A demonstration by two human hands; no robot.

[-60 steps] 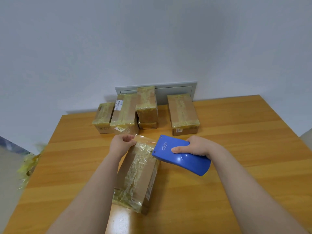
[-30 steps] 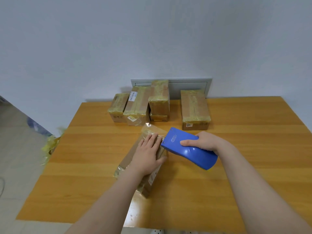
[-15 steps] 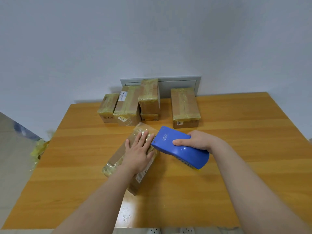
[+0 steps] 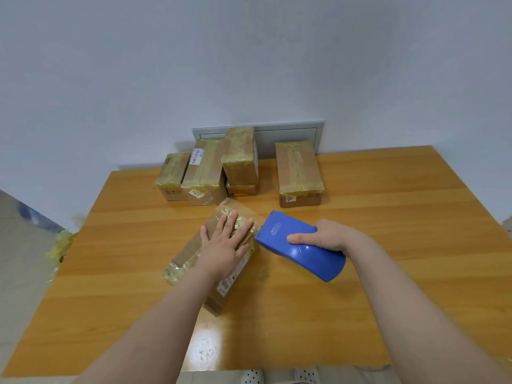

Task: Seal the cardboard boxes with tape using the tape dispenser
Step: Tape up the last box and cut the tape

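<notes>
A cardboard box [image 4: 191,253] wrapped in clear yellowish tape lies at an angle in the middle of the wooden table [image 4: 388,245]. My left hand [image 4: 225,246] presses flat on its top, fingers spread toward the far end. My right hand [image 4: 325,238] grips the blue tape dispenser [image 4: 299,245]. The dispenser's front edge sits at the box's far right corner. A strip of clear tape runs from there over the box's far end.
Several taped cardboard boxes [image 4: 297,173] stand in a row at the table's far edge against the wall; one of them [image 4: 239,156] is stacked on another. A grey panel [image 4: 288,131] is on the wall behind. Crumpled yellowish tape [image 4: 62,245] hangs off the left edge.
My left hand went from pinching the tape at the box's far end to lying flat on its top. The box turned slightly. The dispenser stays at the box's far right corner.
</notes>
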